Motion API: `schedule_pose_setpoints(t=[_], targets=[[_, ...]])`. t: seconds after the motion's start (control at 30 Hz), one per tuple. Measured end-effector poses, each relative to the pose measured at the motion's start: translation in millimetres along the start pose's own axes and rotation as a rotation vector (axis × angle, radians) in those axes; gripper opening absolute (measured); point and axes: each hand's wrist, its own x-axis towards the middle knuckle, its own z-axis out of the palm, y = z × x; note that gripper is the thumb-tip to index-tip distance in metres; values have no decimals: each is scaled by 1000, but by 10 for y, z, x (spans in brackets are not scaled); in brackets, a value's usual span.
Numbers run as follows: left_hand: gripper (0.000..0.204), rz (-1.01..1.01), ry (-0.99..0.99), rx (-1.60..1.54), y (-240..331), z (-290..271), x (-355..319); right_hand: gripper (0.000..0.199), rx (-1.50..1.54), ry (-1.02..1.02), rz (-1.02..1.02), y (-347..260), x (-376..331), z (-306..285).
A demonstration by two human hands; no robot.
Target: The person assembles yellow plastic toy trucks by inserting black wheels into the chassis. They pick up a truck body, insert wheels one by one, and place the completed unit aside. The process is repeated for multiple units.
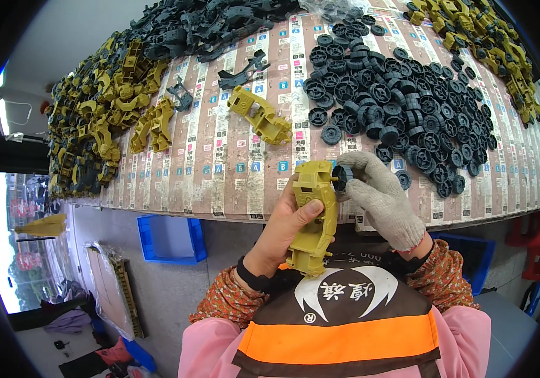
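Observation:
My bare left hand [280, 234] grips an olive-yellow plastic toy car body [313, 214], held upright over the table's near edge. My right hand [380, 196], in a grey knit glove, presses a small dark wheel [340, 177] against the upper right side of the body. A large heap of dark wheels [396, 94] lies just beyond my right hand. One more yellow body [261, 116] rests alone on the table [219, 164] ahead of my left hand.
A pile of yellow bodies [103, 113] fills the table's left end, dark grey chassis parts [207, 25] lie at the back, more yellow parts [484, 38] at the far right. A blue crate [172, 238] sits on the floor below the table edge.

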Motion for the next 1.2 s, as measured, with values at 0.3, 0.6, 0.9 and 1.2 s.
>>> schedule_pose_setpoints(t=[0.3,0.6,0.9,1.2], targets=[[77,295,-22,391,-184,65,115,32,-218,157,57,-126,-114,25],[81,354,-96,651,-318,59,227,35,-676,63,-24,-228,-378,51],[78,352,-235,744,-295,196,298,32,-607,199,-196,-164,-547,-34],[74,180,-77,257,-274,218,373,33,-1260,374,-419,-375,-469,-567]])
